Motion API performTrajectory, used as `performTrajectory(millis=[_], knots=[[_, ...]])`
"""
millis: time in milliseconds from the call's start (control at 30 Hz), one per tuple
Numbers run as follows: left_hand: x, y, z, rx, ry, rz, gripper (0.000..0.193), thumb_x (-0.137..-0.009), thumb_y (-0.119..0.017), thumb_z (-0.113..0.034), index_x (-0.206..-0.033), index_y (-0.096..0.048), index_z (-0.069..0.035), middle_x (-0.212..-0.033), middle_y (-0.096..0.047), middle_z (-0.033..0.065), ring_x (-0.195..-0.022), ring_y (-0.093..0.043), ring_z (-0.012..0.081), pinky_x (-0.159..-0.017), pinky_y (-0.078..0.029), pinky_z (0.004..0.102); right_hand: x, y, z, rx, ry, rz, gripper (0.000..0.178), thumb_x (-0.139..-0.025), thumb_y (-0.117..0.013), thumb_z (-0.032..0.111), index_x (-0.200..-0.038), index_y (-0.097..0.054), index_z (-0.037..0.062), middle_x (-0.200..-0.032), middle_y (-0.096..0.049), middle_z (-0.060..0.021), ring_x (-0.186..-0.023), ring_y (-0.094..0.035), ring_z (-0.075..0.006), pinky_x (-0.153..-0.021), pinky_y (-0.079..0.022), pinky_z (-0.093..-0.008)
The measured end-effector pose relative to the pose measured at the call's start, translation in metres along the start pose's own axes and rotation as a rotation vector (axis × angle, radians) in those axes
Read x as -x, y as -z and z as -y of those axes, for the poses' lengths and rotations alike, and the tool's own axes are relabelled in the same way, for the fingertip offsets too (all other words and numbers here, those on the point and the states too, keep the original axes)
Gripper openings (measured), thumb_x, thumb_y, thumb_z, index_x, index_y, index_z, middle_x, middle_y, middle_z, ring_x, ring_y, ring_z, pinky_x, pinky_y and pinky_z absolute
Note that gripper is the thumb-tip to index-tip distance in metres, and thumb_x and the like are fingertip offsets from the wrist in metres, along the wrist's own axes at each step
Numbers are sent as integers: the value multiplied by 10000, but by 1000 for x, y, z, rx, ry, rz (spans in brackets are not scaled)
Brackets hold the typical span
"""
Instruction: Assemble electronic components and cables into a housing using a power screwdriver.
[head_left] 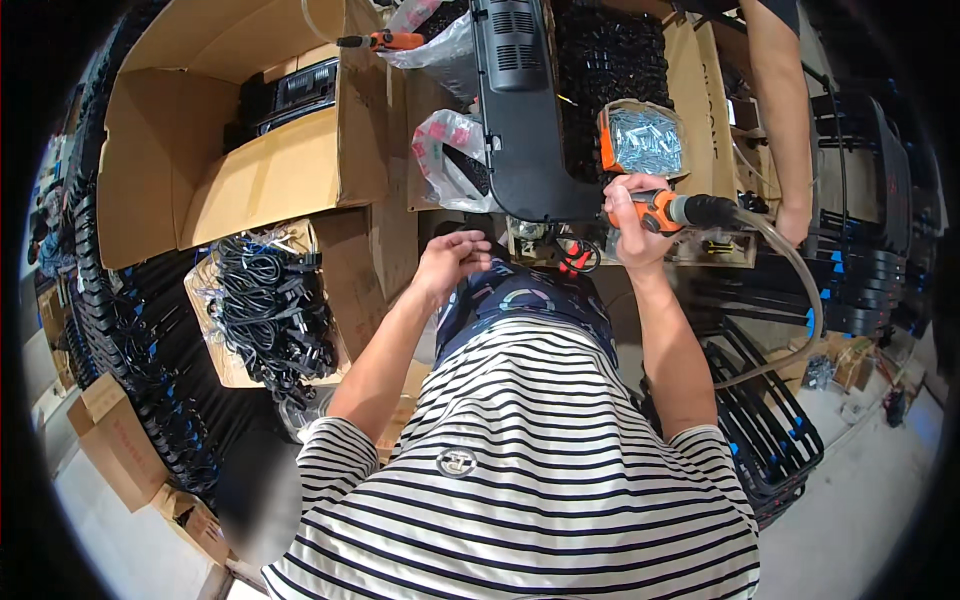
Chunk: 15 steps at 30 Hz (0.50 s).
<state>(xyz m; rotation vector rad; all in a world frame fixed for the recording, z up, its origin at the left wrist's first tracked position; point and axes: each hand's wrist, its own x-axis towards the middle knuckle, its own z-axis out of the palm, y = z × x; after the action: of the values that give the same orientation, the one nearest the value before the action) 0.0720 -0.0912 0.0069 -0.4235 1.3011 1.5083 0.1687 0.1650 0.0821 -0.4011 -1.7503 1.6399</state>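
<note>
right hand fingers clamped round orange-black power screwdriver, hose trailing; left hand fingers curled together, holding nothing visible, just below black plastic panel

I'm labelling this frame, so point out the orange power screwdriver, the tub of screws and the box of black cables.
orange power screwdriver (668, 211), head view, on its orange body.
tub of screws (643, 141), head view, on the silvery screws inside.
box of black cables (268, 305), head view, on the cable bundle.
</note>
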Motion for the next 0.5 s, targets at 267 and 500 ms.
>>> performTrajectory(millis=[267, 500], knots=[[6, -8, 15, -83, 39, 116, 217, -959, -558, -68, -1141, -628, 27, -1034, -676, 97, -776, -593, 125, -729, -506, 252, 2, -5, -3, -14, -39, -22, 126, -821, -641, -12, -920, -563, -17, -788, -631, -92, -666, -581, -114, -661, -491, -266], [13, -25, 11, 154, 74, 199, 207, -942, -591, -70, -1128, -648, 1, -983, -694, 80, -774, -601, 104, -724, -506, 233, -1, -6, -2, -5, 11, 5, 126, -822, -646, -10, -923, -571, -19, -782, -633, -91, -659, -583, -114, -655, -496, -267]])
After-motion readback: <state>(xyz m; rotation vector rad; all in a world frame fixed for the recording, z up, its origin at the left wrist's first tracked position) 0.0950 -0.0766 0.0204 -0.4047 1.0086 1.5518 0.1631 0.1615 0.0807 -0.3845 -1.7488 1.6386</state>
